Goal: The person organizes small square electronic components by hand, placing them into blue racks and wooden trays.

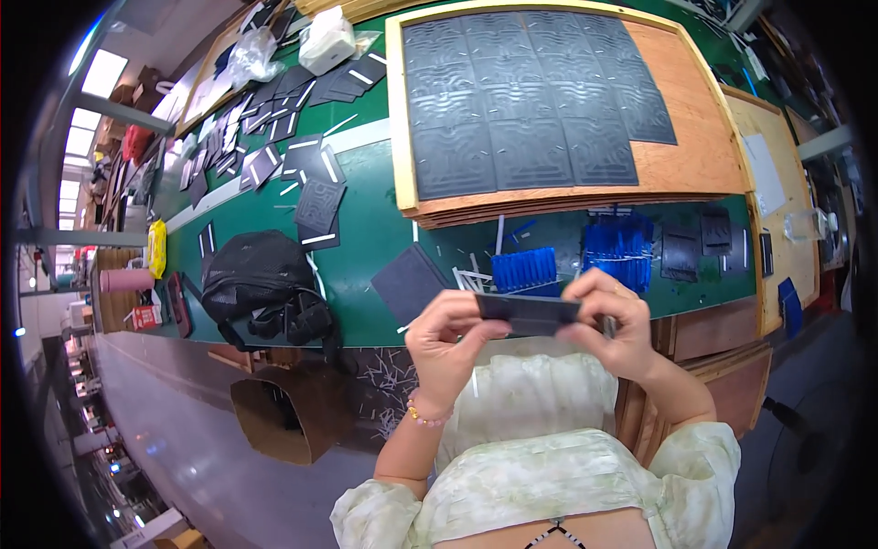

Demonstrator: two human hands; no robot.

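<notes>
Dark strip: a flat dark grey piece [529,311] held up in front of the person's chest, at the near edge of the green table [366,229].
Long axis: runs left to right, close to level; one thin edge faces the camera, and the left end sits slightly higher than the right.
Left hand [445,340]: fingers pressed together on the strip's left end, thumb underneath; a bead bracelet [422,417] circles the wrist.
Right hand [615,320]: fingers curled and pinching the strip's right end.
Just beyond the hands: blue comb-like pieces [525,269] and a larger blue pile [620,249] to the right, lying on the table.
Left of the hands: a dark square sheet [409,283] on the table edge, and further left a black bag [261,279].
Far side: a wooden board [695,146] carrying a grid of dark patterned mats [521,101].
Far left: scattered dark sheets with white strips [265,146].
</notes>
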